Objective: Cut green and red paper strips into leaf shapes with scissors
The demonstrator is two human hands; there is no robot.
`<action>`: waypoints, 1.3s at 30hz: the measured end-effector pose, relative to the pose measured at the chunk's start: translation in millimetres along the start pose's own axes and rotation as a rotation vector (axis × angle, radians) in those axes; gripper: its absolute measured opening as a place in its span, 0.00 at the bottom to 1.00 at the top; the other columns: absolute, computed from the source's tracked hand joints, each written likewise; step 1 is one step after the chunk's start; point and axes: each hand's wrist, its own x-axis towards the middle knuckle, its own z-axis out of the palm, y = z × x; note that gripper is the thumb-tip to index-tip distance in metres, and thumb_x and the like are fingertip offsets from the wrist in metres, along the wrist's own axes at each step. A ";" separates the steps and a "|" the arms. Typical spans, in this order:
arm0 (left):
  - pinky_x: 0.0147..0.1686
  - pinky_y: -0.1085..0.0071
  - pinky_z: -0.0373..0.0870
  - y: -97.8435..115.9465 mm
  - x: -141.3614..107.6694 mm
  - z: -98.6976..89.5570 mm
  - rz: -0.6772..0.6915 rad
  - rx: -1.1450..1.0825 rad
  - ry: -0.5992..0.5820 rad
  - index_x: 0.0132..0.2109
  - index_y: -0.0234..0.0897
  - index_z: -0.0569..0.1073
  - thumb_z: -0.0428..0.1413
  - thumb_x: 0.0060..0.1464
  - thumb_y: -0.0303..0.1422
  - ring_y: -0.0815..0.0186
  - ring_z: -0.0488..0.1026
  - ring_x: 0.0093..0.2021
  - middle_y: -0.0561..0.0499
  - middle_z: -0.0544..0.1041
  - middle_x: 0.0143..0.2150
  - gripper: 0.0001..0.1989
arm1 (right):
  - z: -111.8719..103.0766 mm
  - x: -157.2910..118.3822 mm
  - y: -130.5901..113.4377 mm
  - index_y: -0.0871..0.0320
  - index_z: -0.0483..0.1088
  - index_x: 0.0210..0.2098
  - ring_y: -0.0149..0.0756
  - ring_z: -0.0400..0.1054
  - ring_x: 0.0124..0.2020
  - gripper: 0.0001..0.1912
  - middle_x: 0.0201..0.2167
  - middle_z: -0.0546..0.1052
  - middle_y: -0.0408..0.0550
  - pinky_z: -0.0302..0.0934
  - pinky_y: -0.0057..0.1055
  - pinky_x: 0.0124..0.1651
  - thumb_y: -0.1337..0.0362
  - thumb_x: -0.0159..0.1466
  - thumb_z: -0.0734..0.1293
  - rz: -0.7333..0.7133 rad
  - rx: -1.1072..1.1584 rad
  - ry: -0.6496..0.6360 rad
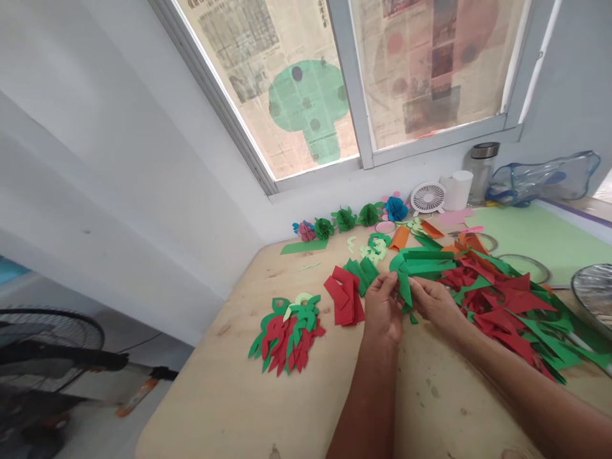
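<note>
Both hands work close together over the middle of the table. Between them is a piece of green paper (404, 288), apparently folded. My left hand (385, 306) pinches its left side, and my right hand (434, 302) has fingers closed at its right edge. Whether the right hand also holds a tool is hidden. Left of my left hand lie folded red paper strips (345, 296) and folded green strips (362, 273). Just beyond the hands rest long green paper strips (425, 261). A heap of red and green scraps (502, 296) spreads beside my right hand.
Cut red and green shapes (289, 331) lie in a pile on the left of the wooden table (215, 382). Paper flowers (345, 218), a small white fan (428, 197), a white cup (461, 190) and a glass bottle (482, 172) line the wall. Light green sheets (568, 236) lie right.
</note>
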 end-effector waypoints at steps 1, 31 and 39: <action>0.26 0.74 0.59 -0.2 0.3 -0.1 0.005 -0.003 -0.004 0.26 0.35 0.68 0.67 0.30 0.33 0.72 0.67 0.25 0.56 0.70 0.24 0.16 | 0.2 -0.1 -0.3 0.56 0.57 0.16 0.25 0.44 0.15 0.25 0.13 0.52 0.36 0.40 0.25 0.17 0.42 0.55 0.62 -0.004 -0.010 0.010; 0.22 0.76 0.57 -1.0 -1.1 1.1 0.145 0.190 0.007 0.21 0.33 0.71 0.66 0.32 0.31 0.76 0.60 0.20 0.57 0.67 0.19 0.11 | -4.1 0.7 -6.7 0.58 0.64 0.22 0.25 0.45 0.17 0.21 0.15 0.54 0.35 0.39 0.26 0.19 0.47 0.47 0.70 0.040 0.123 0.171; 0.28 0.76 0.65 19.9 9.4 -8.6 0.238 0.055 0.132 0.23 0.34 0.70 0.65 0.32 0.30 0.74 0.67 0.23 0.56 0.70 0.21 0.11 | -9.1 4.3 1.2 0.57 0.62 0.21 0.25 0.45 0.16 0.18 0.14 0.54 0.35 0.41 0.26 0.19 0.49 0.50 0.68 0.065 0.106 0.308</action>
